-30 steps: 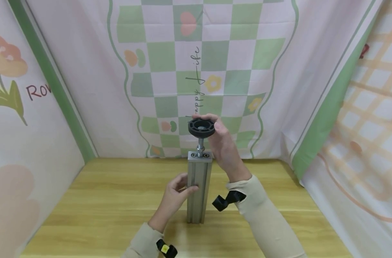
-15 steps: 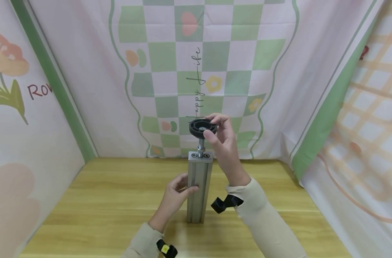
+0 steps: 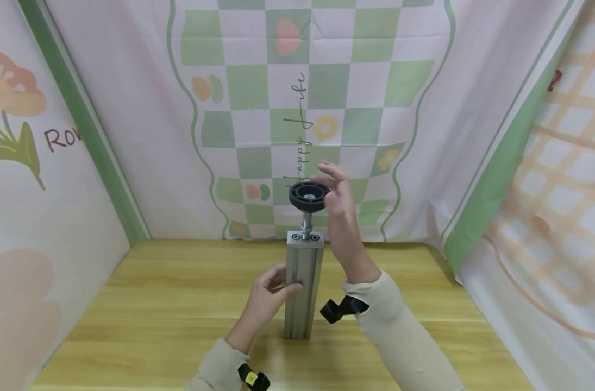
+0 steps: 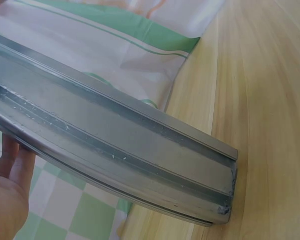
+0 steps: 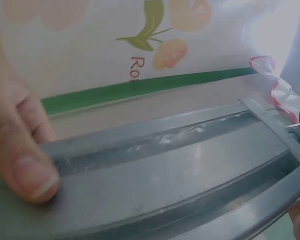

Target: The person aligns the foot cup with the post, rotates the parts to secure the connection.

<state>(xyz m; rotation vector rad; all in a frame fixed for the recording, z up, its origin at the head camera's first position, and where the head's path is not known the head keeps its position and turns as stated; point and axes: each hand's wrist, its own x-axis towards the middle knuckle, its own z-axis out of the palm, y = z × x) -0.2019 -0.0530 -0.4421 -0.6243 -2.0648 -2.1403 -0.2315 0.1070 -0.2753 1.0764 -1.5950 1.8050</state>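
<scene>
An upright aluminium profile point(image 3: 302, 293) stands on the table, its grooved sides also visible as the profile point(image 4: 120, 130) in the left wrist view. My left hand point(image 3: 264, 296) grips it around the middle, thumb across the near face. A metal end plate point(image 3: 305, 239) with two screws caps the top. From that plate rises a threaded rod point(image 3: 306, 222) bearing a black round levelling foot point(image 3: 309, 206). My right hand point(image 3: 345, 233) is at the foot's right edge, fingers extended and raised; whether it touches is unclear. In the right wrist view, the left thumb point(image 5: 35, 175) presses the profile.
The wooden table point(image 3: 180, 304) carries the profile. Behind it hangs a green-and-white checked curtain point(image 3: 248, 87). Patterned cloth walls point(image 3: 28, 217) enclose the left and right sides.
My right fingers came round the foot's rim with the thumb in front, then loosened and lifted along its right side. The left hand and profile have stayed put.
</scene>
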